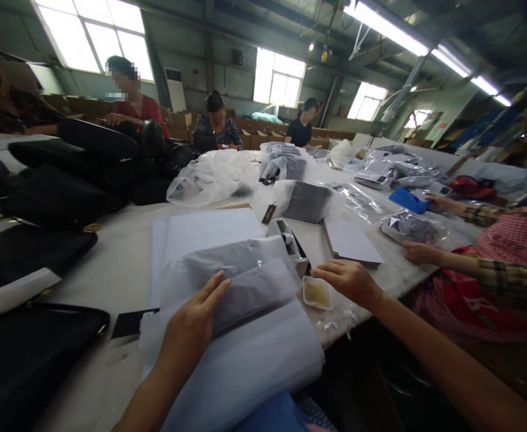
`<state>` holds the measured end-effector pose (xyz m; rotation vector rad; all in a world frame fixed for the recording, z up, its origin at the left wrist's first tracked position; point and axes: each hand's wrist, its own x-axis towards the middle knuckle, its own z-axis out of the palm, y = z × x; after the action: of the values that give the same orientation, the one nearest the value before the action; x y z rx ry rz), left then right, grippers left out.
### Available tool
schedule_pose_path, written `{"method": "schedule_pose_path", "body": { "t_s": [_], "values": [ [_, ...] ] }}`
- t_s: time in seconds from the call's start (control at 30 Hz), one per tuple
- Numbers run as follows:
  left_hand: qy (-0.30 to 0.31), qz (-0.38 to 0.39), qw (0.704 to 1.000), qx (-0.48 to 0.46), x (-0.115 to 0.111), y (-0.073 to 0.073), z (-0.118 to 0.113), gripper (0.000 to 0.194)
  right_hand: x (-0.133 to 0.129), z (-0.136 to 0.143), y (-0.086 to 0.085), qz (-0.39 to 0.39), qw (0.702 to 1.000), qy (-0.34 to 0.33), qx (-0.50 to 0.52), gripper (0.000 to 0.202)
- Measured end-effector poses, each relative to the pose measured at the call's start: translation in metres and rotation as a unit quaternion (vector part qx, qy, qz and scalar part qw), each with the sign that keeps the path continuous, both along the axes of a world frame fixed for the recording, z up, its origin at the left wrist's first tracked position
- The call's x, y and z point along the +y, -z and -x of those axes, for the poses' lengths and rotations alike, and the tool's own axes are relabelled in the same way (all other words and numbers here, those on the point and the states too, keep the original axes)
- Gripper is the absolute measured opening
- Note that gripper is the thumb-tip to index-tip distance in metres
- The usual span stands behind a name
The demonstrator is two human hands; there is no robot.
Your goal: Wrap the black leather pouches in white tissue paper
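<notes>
A dark flat item wrapped in translucent white tissue paper (254,288) lies in front of me on a stack of tissue sheets (245,360). My left hand (195,318) rests on the wrapping with its fingers stretched out. To the right, my right hand (349,279) is held with fingers bent together, just above a small white dish (316,293) with a yellowish pad inside. Whatever those fingertips may hold is too small to make out. Beside them stands a tape dispenser (289,243). A black tag with lettering (269,213) lies behind it.
Black bags (42,360) are heaped along the left. A white box-like stack (351,243), another tissue-wrapped bundle (306,201) and clear plastic bags (213,174) lie farther back. At right, a co-worker's hands (421,252) handle a plastic-wrapped packet. Several other people sit across the table.
</notes>
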<state>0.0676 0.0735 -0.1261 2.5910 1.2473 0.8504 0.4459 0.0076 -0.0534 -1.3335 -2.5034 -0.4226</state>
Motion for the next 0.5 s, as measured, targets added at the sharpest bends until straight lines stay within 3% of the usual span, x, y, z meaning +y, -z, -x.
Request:
{"method": "schedule_pose_path", "body": {
  "t_s": [0.13, 0.27, 0.4, 0.5],
  "values": [
    [0.024, 0.044, 0.997, -0.055, 0.014, -0.002, 0.010, 0.045, 0.022, 0.046, -0.024, 0.007, 0.993, -0.120, -0.008, 0.017],
    [0.020, 0.085, 0.993, -0.080, 0.022, -0.011, 0.018, 0.049, 0.051, 0.107, -0.034, 0.098, 0.976, -0.194, 0.020, 0.020],
    [0.036, 0.123, 0.987, -0.094, 0.027, -0.024, 0.026, 0.058, 0.086, 0.163, -0.035, 0.190, 0.954, -0.231, -0.003, 0.029],
    [0.067, 0.147, 0.980, -0.113, 0.031, -0.028, 0.032, 0.065, 0.111, 0.195, -0.033, 0.212, 0.952, -0.215, -0.057, 0.023]
  ]
}}
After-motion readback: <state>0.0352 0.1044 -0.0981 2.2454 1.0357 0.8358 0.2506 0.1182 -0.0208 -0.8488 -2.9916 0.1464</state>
